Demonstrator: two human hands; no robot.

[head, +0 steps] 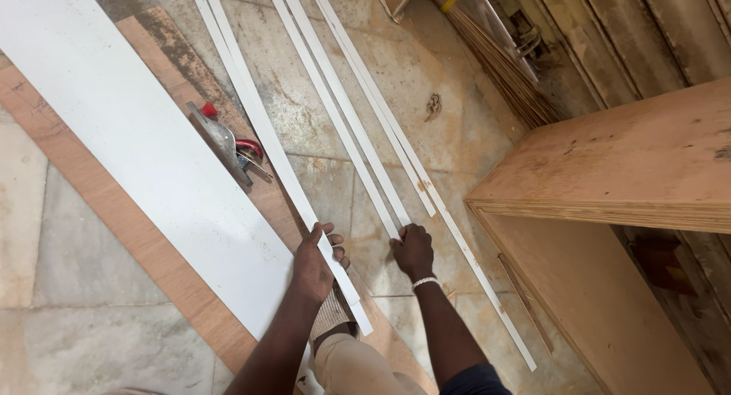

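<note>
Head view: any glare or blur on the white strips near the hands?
Head view: even, soft light; no hard glare on the white strips; left hand and right hand sharp; wide white panel bright, nearly washed out; straight edges bow slightly toward the frame corners.

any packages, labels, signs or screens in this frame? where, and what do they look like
None in view. Only bare stock: white strips on the stone floor, a white panel, a plywood cabinet. Left hand grips one strip; right hand rests on another's end.
</note>
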